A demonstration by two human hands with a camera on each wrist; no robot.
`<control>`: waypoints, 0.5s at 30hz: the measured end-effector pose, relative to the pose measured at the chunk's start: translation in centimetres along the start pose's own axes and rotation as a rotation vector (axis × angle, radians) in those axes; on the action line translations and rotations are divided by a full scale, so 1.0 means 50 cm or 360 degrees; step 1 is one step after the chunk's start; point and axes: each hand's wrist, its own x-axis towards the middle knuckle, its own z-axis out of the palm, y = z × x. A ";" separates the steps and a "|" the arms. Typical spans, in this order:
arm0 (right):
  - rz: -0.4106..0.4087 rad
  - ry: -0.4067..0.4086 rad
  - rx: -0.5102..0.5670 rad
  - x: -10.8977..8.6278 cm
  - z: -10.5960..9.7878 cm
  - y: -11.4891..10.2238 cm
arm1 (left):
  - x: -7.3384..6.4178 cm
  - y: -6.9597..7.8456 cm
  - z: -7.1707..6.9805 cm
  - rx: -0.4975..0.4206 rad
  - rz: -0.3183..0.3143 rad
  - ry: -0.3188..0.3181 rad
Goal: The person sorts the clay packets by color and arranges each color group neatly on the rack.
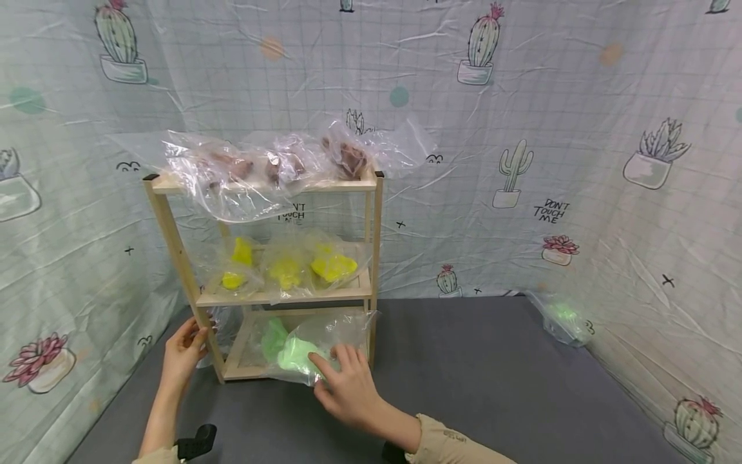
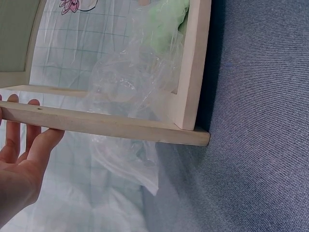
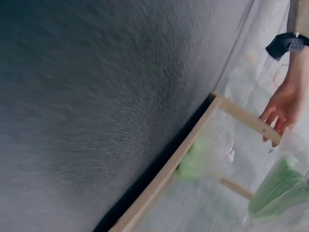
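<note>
A small wooden shelf rack [image 1: 284,296] stands on the dark table. My left hand [image 1: 185,345] grips its left front post [image 2: 96,122] low down, thumb on one side and fingers on the other. At the bottom shelf, my right hand [image 1: 350,386] holds a clear plastic bag with a pale green lump [image 1: 297,354] inside, thumb at the bag's front edge and fingers over it. This bag [image 3: 277,191] shows close in the right wrist view, where the right hand is almost wholly hidden. Left of it on the same shelf lies another bagged green piece [image 1: 274,338].
Bagged yellow pieces [image 1: 333,265] lie on the middle shelf. Bagged brown pieces [image 1: 348,160] fill the top shelf, their plastic hanging over the front. Another bag with something green [image 1: 562,316] lies at the table's far right, against the cactus-print sheet [image 1: 580,129].
</note>
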 end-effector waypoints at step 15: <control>0.0187 -0.0053 -0.0312 0.051 0.108 0.018 | -0.001 0.005 0.000 -0.0027 -0.0019 0.0009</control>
